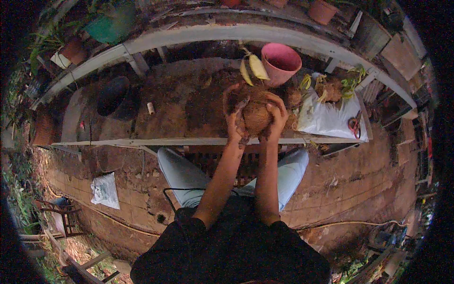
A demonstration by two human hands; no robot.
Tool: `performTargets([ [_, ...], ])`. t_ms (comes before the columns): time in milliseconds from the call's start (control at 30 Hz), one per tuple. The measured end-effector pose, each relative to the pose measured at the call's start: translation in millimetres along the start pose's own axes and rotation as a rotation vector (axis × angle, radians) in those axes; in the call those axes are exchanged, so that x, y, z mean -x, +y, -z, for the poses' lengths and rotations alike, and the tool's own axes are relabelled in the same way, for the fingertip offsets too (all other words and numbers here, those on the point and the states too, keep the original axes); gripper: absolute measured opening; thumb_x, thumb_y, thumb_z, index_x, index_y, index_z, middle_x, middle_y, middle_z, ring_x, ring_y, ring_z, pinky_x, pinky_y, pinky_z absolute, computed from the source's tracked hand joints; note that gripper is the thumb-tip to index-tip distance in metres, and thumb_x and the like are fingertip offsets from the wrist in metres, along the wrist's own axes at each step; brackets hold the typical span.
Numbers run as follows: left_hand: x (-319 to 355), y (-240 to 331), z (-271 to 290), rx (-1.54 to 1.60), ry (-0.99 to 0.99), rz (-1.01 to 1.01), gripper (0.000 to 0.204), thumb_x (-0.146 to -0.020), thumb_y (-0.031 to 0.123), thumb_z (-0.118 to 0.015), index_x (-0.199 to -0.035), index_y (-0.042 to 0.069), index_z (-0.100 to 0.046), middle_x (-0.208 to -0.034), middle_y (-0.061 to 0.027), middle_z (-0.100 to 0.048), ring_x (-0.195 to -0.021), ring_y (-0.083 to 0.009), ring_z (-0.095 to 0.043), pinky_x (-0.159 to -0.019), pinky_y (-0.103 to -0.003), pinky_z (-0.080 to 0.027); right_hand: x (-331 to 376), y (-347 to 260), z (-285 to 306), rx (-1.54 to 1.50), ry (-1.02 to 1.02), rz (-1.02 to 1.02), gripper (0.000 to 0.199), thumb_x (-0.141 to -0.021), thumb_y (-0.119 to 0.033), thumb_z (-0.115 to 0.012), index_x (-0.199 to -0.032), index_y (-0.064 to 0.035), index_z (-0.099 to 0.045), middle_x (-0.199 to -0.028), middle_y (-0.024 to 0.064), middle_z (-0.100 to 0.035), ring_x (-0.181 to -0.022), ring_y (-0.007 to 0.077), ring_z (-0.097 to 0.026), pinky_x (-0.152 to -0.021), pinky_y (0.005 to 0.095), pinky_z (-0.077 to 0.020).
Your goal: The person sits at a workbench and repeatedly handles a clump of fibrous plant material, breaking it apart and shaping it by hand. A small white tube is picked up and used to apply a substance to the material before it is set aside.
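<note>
Your left hand and right hand cup the fibre-covered ball over the tabletop, each grip half-curled against its side. It already looks round, but isn't set down; a leafy fibre clump rests on the white sack.

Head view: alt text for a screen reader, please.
Left hand and right hand cup a brown fibrous ball over a dirt-stained worktable. A pink pot is just beyond; a white bag with a red-handled tool lies right, a dark container left.
</note>
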State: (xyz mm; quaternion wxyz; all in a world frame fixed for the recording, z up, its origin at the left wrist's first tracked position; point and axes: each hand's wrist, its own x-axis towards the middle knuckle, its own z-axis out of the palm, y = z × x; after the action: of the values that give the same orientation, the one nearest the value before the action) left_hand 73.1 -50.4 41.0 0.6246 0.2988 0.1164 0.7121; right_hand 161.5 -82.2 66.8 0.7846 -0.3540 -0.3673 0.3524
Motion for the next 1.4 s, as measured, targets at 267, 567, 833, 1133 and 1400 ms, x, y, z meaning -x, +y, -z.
performTargets([
  [267, 4, 43, -48, 0.017, -0.189, 0.079, 0.038, -0.079, 0.015, -0.066, -0.115, 0.004, -0.056, -0.123, -0.0093, -0.055, -0.115, -0.0206, -0.051, -0.103, -0.034, -0.037, 2, -23, -10, -0.555, 0.309, -0.220, 0.040, -0.081, -0.026, -0.054, -0.111, 0.0001, -0.056, -0.106, 0.0138, -0.062, -0.097, 0.0286, -0.061, -0.087, 0.0408, -0.0496],
  [567, -1, 51, -38, -0.533, -0.495, 0.042, 0.046, -0.081, 0.010, -0.065, -0.124, 0.002, -0.050, -0.123, -0.0084, -0.053, -0.120, -0.0188, -0.046, -0.105, -0.032, -0.032, 1, -28, -1, -0.479, 0.375, -0.334, 0.037, -0.084, -0.032, -0.052, -0.106, -0.0036, -0.058, -0.101, 0.0122, -0.063, -0.091, 0.0274, -0.063, -0.079, 0.0399, -0.0535],
  [833, 2, 89, -48, -0.808, -0.717, 0.086, 0.073, -0.065, -0.005, -0.073, -0.131, 0.003, -0.041, -0.130, -0.0098, -0.046, -0.124, -0.0176, -0.042, -0.107, -0.031, -0.032, 5, -43, -8, -0.505, 0.306, -0.357, 0.030, -0.086, -0.023, -0.054, -0.105, 0.0004, -0.058, -0.096, 0.0130, -0.064, -0.084, 0.0265, -0.065, -0.076, 0.0376, -0.0548],
  [1133, 3, 89, -11, -0.720, -0.702, 0.260, 0.119, -0.051, 0.008, -0.086, -0.146, 0.008, -0.014, -0.143, -0.0096, -0.031, -0.133, -0.0209, -0.031, -0.112, -0.033, -0.023, -1, -27, 2, 0.043, 0.086, -0.231, 0.017, -0.078, -0.014, -0.059, -0.085, -0.0007, -0.066, -0.084, 0.0049, -0.062, -0.079, 0.0145, -0.056, -0.074, 0.0266, -0.0444],
  [1400, -28, 49, -9, -0.520, -0.670, -0.041, 0.118, -0.057, 0.017, -0.087, -0.146, 0.007, -0.011, -0.147, -0.0094, -0.029, -0.131, -0.0227, -0.034, -0.111, -0.038, -0.026, 2, -22, -8, -0.462, 0.278, -0.312, 0.035, -0.081, -0.016, -0.054, -0.113, -0.0020, -0.057, -0.109, 0.0104, -0.060, -0.098, 0.0224, -0.057, -0.088, 0.0315, -0.0456],
])
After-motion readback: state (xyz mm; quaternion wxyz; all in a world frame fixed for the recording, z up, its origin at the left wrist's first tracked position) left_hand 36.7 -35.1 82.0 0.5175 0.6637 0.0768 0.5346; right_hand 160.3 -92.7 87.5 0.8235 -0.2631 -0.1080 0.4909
